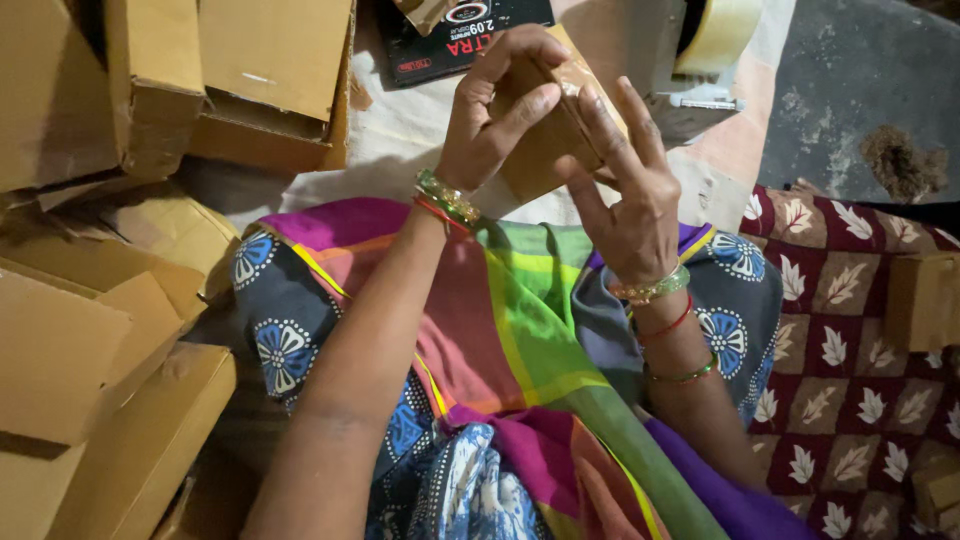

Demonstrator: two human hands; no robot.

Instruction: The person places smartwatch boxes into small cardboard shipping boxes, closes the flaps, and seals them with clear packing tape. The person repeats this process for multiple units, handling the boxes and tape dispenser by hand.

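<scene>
- Sitting among stacked cardboard boxes (100, 340) at the left and far left, the person has both hands raised above the lap, over a multicoloured cloth (520, 330) draped across the knees.
- The left hand (490, 120) wraps a small brown carton (545, 140) from its left side, fingers curled over the top edge and thumb laid flat along its face.
- The carton sits between the two hands, far of the lap, with glossy clear tape showing along its upper end.
- The right hand (625, 200) backs the carton from the right, fingers spread and straight, pressing against its side.
- Judged from the grip, the step in hand is smoothing tape down on the carton; a next move would call for firm rubbing along the seam while the other hand steadies it.
- A tape roll (715, 35) on a dispenser lies far right, well apart from the hands.
</scene>
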